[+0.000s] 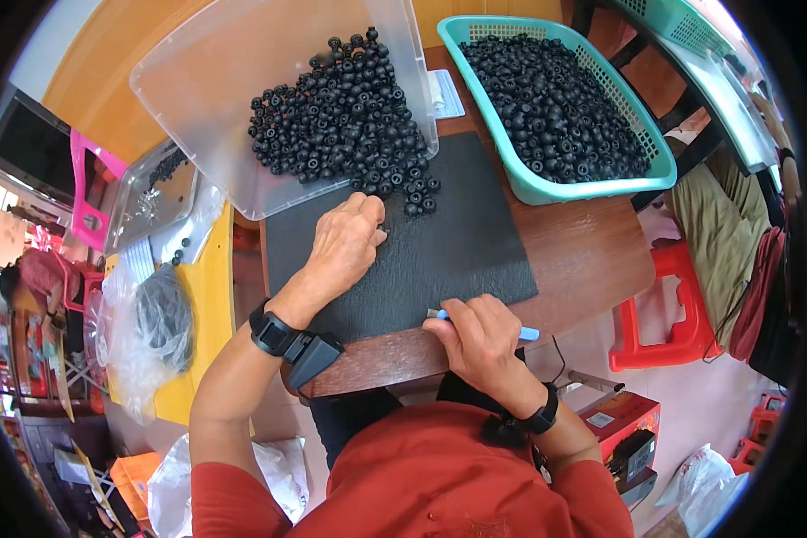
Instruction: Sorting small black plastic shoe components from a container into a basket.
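My left hand (350,235) rests on the black mat (457,238), its fingers curled together at the near edge of the heap of small black round parts (345,117). Whatever lies between those fingertips is hidden. The parts are glossy, with a hole in the middle, and they spill from a clear plastic bin (193,99) tipped toward me. Over the table's front edge, my right hand (484,345) is closed around a slim blue-handled tool (529,334). Its short greyish tip points left past my thumb, too small to tell its kind.
A turquoise basket (592,188) full of like parts stands at the right of the brown table (583,260). On the left are a clear tray (157,193) and a plastic bag (157,323) with dark contents. A red stool (663,314) stands on the right; another person sits far left.
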A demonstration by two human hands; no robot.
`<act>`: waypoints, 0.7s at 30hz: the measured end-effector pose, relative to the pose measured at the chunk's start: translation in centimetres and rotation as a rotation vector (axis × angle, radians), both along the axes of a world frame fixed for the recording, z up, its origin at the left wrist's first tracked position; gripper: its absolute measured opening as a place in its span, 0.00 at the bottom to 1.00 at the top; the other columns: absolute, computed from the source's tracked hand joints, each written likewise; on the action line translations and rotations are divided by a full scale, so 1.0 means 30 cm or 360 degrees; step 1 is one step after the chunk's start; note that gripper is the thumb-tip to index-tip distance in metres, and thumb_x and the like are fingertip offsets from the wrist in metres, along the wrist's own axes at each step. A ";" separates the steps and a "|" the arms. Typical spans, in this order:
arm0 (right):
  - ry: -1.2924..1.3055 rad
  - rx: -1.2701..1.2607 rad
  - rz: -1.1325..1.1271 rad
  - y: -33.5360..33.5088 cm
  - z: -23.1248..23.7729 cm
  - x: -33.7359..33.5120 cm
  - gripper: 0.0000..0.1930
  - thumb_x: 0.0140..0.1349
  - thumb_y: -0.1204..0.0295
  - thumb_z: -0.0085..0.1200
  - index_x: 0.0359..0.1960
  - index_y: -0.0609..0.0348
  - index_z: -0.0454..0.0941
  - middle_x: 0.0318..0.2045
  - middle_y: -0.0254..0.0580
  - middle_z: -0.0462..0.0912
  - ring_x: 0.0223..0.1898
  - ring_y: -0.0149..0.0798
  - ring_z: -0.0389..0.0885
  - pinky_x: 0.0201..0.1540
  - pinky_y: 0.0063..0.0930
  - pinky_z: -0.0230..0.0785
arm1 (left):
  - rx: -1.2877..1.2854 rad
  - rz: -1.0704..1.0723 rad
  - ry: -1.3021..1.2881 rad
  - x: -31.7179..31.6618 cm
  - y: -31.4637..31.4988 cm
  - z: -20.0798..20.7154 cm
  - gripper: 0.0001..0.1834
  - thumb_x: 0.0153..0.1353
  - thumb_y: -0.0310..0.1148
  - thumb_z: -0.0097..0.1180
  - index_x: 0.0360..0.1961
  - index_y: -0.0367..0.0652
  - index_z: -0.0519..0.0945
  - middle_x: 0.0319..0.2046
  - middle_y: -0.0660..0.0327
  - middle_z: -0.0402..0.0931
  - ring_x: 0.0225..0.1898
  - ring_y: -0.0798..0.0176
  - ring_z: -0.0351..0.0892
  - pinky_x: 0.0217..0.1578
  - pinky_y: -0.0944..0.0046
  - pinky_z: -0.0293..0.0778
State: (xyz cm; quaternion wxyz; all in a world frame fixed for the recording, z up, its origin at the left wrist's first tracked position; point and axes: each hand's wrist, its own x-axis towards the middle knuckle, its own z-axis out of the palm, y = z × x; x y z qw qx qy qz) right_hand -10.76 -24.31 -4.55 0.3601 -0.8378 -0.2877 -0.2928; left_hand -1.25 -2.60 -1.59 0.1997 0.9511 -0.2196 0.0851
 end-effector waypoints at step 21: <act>0.0140 0.0226 0.0150 0.039 0.072 0.022 0.11 0.56 0.71 0.66 0.34 0.64 0.77 0.21 0.41 0.72 0.21 0.42 0.71 0.23 0.34 0.62 | -0.2225 0.0142 0.1464 -0.297 -0.006 0.098 0.13 0.63 0.28 0.61 0.47 0.34 0.78 0.34 0.56 0.82 0.29 0.66 0.83 0.28 0.73 0.75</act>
